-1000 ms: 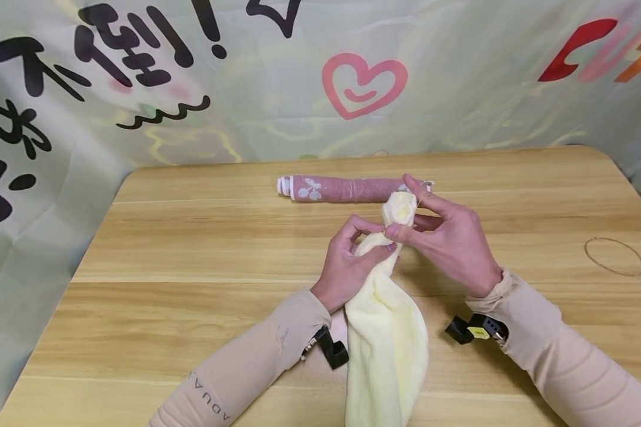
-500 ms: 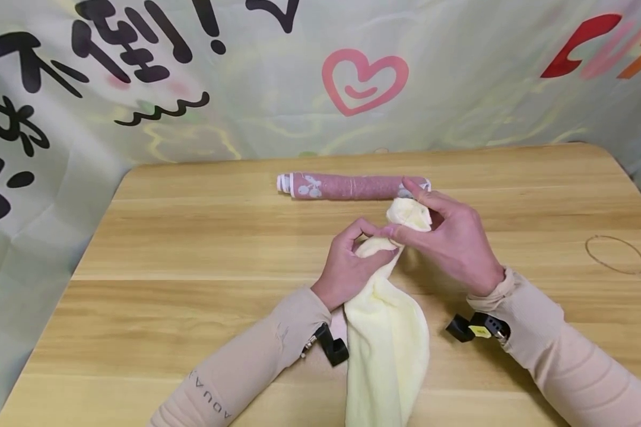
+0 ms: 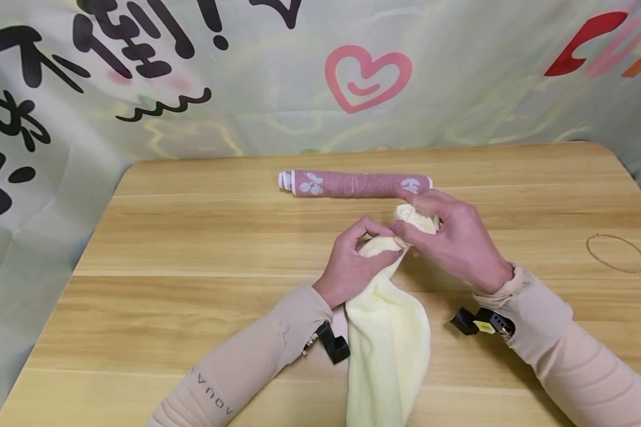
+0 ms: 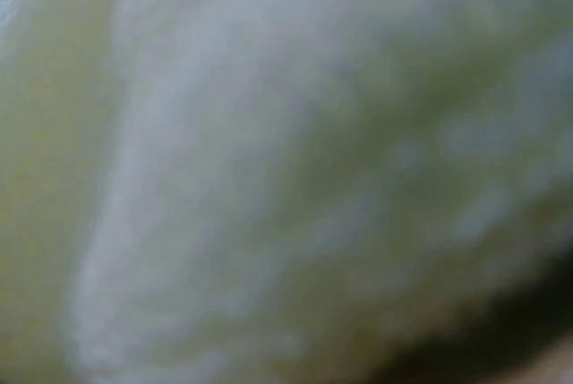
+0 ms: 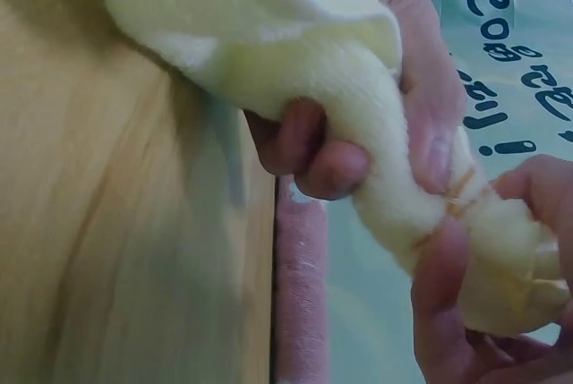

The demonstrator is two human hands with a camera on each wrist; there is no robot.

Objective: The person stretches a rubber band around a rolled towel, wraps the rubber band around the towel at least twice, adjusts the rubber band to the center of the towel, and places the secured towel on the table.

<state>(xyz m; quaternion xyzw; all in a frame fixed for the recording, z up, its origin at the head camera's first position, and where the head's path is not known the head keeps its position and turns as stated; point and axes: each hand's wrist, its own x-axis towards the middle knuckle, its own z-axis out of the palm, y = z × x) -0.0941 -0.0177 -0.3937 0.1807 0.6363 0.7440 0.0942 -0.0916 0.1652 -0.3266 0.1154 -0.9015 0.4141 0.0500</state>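
A pale yellow plush towel point(image 3: 387, 344) runs from the front edge of the head view up to both hands, narrowing to a gathered end point(image 3: 413, 218). My left hand point(image 3: 352, 261) grips its narrow neck, thumb on top. Just beyond, my right hand point(image 3: 465, 243) holds the bunched end between thumb and fingers. The right wrist view shows a thin tan rubber band point(image 5: 461, 192) wound round the neck between the hands. Blurred towel cloth point(image 4: 224, 160) fills nearly all of the left wrist view.
Behind the hands lies a rolled pink towel point(image 3: 358, 185) with white patterning. A loose rubber band point(image 3: 627, 272) rests at the table's right. Some light pink material point(image 3: 339, 323) shows beside the yellow towel. A printed cloth backdrop point(image 3: 278, 118) stands along the wooden table's far edge.
The towel's gathered end has tipped right and down toward my right palm. My right index finger has lowered, uncovering more of the pink roll. My left hand keeps its hold.
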